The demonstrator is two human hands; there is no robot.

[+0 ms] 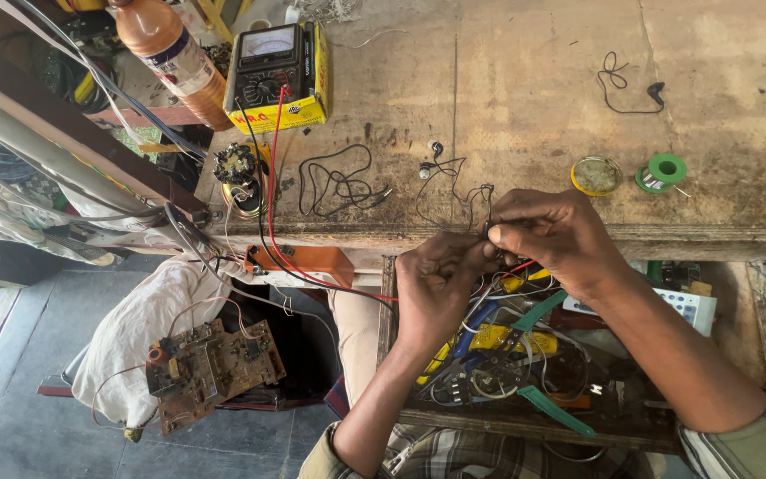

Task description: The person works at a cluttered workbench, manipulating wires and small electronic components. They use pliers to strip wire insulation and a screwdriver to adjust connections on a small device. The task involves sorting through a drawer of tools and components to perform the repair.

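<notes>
Black wire: your left hand (436,279) and right hand (547,235) both pinch the thin earphone cable (454,191) at the surface (534,80) edge.
Progress: cable untidy, joint unfinished.
Beyond: solder reel (664,171), multimeter (275,75).
Below: open drawer (525,355).

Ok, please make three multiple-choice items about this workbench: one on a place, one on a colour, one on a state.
1. Where does the analog multimeter stand?
A. On the workbench, at its far left
B. In the open drawer
C. On the floor

2. What colour is the solder spool?
A. Red
B. Green
C. White

3. What are the left hand and right hand doing?
A. Resting flat
B. Holding a bottle
C. Pinching a thin black earphone wire together

Answers:
1. A, it sits on the benchtop beside the bottle.
2. B, its flanges are green.
3. C, the fingertips meet on the wire at the bench edge.
</notes>
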